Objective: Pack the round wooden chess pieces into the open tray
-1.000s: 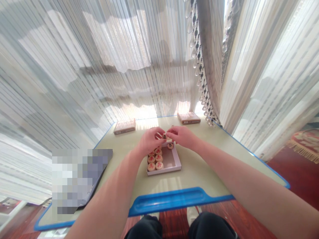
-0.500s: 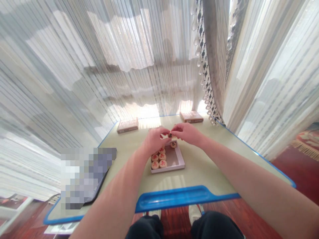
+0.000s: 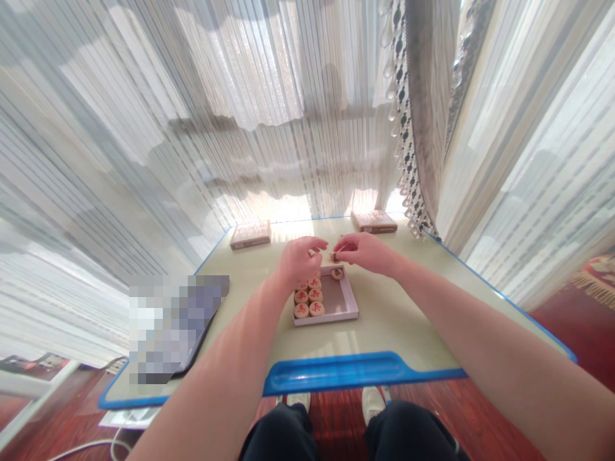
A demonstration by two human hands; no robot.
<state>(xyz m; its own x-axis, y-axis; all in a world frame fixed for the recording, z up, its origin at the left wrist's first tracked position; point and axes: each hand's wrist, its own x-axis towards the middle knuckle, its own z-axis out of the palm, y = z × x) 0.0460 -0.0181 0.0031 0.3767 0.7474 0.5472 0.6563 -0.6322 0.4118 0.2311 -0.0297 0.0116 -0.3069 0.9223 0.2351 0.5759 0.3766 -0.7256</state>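
My right hand (image 3: 359, 248) pinches a round Chinese chess piece (image 3: 334, 258) with a black character, just beyond the far edge of a shallow box (image 3: 354, 301). My left hand (image 3: 300, 261) hovers above the box's far left corner, its fingers apart and holding nothing. Inside the box, red-lettered chess pieces (image 3: 315, 295) fill two columns along the left side, the far ones partly hidden by my left hand. One black-lettered piece (image 3: 337, 274) lies at the far end of the box, right of those columns. Other pieces behind my hands are mostly hidden.
Two flat printed boxes stand at the table's far edge, one on the left (image 3: 250, 235) and one on the right (image 3: 375, 221). A dark flat object (image 3: 204, 333), pixelated, lies at the left. A blue tray edge (image 3: 336, 371) runs along the front; curtains (image 3: 269, 147) hang behind.
My left hand has come away from the black-lettered piece and its fingers have opened. The right hand keeps the piece. The whole view has shifted slightly.
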